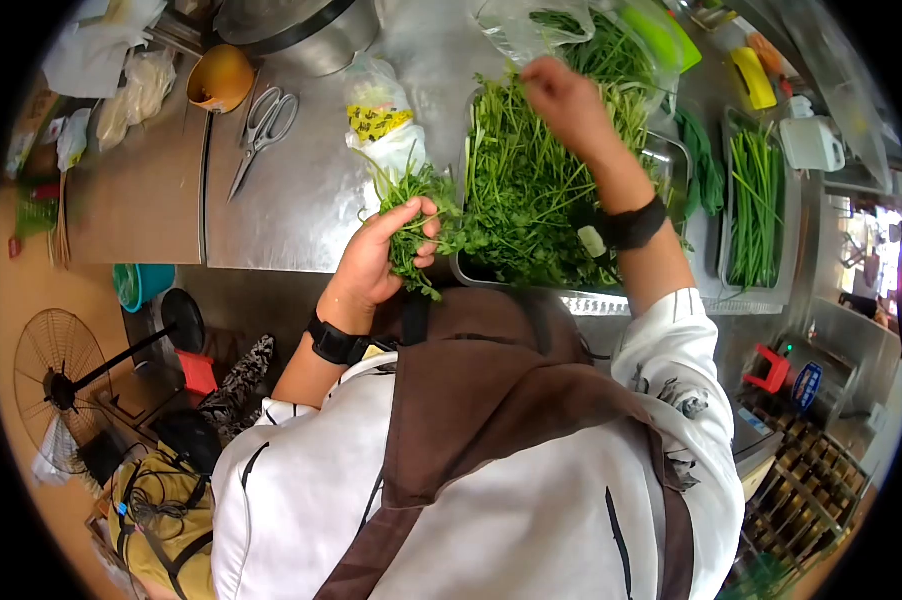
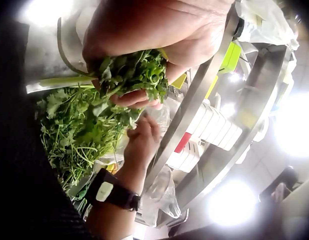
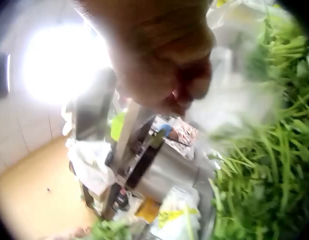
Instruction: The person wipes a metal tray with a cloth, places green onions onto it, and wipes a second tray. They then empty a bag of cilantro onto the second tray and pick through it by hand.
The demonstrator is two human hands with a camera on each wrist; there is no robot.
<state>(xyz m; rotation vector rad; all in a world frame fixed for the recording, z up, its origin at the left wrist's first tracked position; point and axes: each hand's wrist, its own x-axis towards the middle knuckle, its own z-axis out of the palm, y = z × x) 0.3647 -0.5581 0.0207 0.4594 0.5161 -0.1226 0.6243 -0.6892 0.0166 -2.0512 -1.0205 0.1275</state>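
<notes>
My left hand (image 1: 369, 258) grips a small bunch of leafy coriander (image 1: 408, 262), its leaves spilling past the fingers at the front edge of the steel table. Beside it is a metal tray (image 1: 679, 150) heaped with more coriander (image 1: 526, 215), leaves toward me and pale stems toward the back. Over the stem end is my right hand (image 1: 571, 108), blurred, with its fingers curled in. Nothing shows in its grasp in the right wrist view, where the curled fingers (image 3: 187, 87) hang beside the stems.
Scissors (image 1: 261, 130) lie to the left, near an orange bowl (image 1: 220, 80) and a large steel pot (image 1: 321, 35). A white and yellow plastic bag (image 1: 379, 115) sits behind my left hand. Long green stalks (image 1: 756, 205) fill a narrow tray on the right. Clear plastic (image 1: 511, 22) lies at the back.
</notes>
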